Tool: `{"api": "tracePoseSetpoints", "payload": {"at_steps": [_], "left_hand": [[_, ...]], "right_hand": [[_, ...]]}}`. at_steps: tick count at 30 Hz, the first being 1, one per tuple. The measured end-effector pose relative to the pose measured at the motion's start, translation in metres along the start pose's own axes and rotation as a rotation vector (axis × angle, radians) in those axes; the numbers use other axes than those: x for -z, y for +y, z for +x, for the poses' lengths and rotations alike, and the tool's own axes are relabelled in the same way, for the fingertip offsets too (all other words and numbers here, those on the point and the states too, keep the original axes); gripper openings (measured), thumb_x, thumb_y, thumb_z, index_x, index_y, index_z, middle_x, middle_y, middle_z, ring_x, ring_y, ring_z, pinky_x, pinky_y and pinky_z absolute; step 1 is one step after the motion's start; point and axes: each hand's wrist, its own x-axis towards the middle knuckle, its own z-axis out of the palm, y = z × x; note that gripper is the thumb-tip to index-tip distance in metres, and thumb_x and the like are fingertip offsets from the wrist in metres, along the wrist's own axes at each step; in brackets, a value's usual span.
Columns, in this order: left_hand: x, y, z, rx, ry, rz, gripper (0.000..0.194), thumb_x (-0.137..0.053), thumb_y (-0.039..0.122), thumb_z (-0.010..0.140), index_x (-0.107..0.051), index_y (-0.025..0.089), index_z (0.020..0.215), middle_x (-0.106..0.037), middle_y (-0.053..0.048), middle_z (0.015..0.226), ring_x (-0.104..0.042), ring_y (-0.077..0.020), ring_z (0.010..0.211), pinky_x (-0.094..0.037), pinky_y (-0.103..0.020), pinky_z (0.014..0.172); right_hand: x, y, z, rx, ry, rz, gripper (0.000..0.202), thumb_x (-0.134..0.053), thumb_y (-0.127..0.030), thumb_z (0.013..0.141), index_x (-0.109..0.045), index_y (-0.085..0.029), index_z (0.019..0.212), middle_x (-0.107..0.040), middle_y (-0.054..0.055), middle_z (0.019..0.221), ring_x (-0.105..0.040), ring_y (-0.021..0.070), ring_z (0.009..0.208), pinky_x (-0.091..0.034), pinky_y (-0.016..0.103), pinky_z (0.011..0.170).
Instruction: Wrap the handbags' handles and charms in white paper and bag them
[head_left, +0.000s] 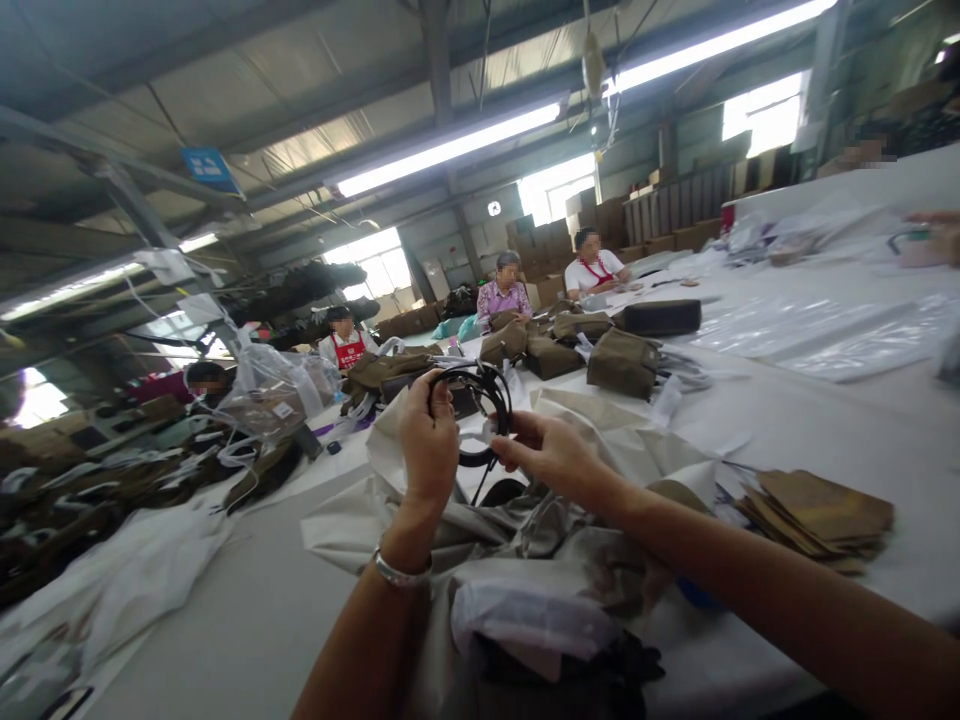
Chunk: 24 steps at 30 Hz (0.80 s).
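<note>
A coil of thin black cord point(504, 400) is held up in front of me, above a crumpled pale beige cloth point(442, 535). My left hand point(431, 430), with a silver band on its wrist, grips the coil's left side. My right hand point(551, 455) pinches the coil's lower right side, its thumb and fingertips beside a small whitish piece. A loose end of the cord hangs below the coil. Nearer to me, a white plastic wrap point(536, 620) lies over something dark.
Olive-brown bags point(622, 363) lie across the table point(817, 425) ahead. Brown flat pieces point(821, 510) are stacked at the right. Clear plastic sheets point(825, 335) are behind them. Dark items with white straps point(172, 470) fill the left. Several people sit farther back.
</note>
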Motion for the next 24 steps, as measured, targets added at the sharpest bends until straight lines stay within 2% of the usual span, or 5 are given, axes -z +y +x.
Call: {"api": "tracePoseSetpoints", "payload": {"at_steps": [4,12,18,21,24], "left_hand": [[-0.009,0.005,-0.013,0.173,-0.038,-0.303,0.027,-0.062,0.046,0.094,-0.062,0.020,0.101,-0.049,0.006,0.070,-0.043,-0.0074,0.051,-0.039,-0.018,0.046],[0.016,0.016,-0.046,0.359,-0.317,-0.375,0.047,-0.058,0.055,0.095,-0.058,0.018,0.124,-0.071,-0.008,0.105,-0.073,-0.0189,0.093,-0.060,-0.030,0.081],[0.054,0.013,-0.078,0.171,-0.578,0.025,0.026,-0.059,0.042,0.098,-0.066,0.017,0.093,-0.075,-0.004,0.082,-0.074,-0.0165,0.074,-0.059,-0.026,0.071],[0.062,0.004,-0.088,-0.010,-0.894,0.223,0.017,-0.062,0.031,0.096,-0.074,0.020,0.099,-0.078,-0.007,0.105,-0.075,-0.0195,0.096,-0.057,-0.028,0.088],[0.065,-0.005,-0.090,-0.199,-1.225,0.436,0.026,-0.061,0.021,0.094,-0.075,0.025,0.116,-0.068,-0.010,0.135,-0.062,-0.0284,0.128,-0.044,-0.046,0.112]], "right_hand": [[-0.004,-0.001,-0.001,-0.018,0.103,0.120,0.045,-0.075,-0.053,0.079,-0.070,-0.016,0.104,-0.070,0.001,0.079,-0.065,0.0138,0.066,-0.054,0.026,0.066],[0.007,0.003,-0.017,-0.053,0.175,0.314,0.041,-0.082,-0.048,0.075,-0.070,-0.017,0.098,-0.068,0.001,0.081,-0.059,0.0096,0.061,-0.050,0.022,0.060],[0.011,-0.004,-0.022,-0.011,0.183,0.301,0.040,-0.083,-0.048,0.076,-0.070,-0.018,0.098,-0.065,-0.001,0.082,-0.059,0.0092,0.062,-0.052,0.024,0.063],[0.011,-0.002,-0.023,-0.005,0.179,0.280,0.041,-0.081,-0.049,0.078,-0.070,-0.018,0.101,-0.065,-0.001,0.083,-0.061,0.0103,0.064,-0.053,0.025,0.065],[0.011,-0.001,-0.025,-0.005,0.139,0.174,0.041,-0.077,-0.051,0.080,-0.070,-0.018,0.105,-0.066,0.000,0.082,-0.061,0.0120,0.064,-0.052,0.026,0.064]]}}
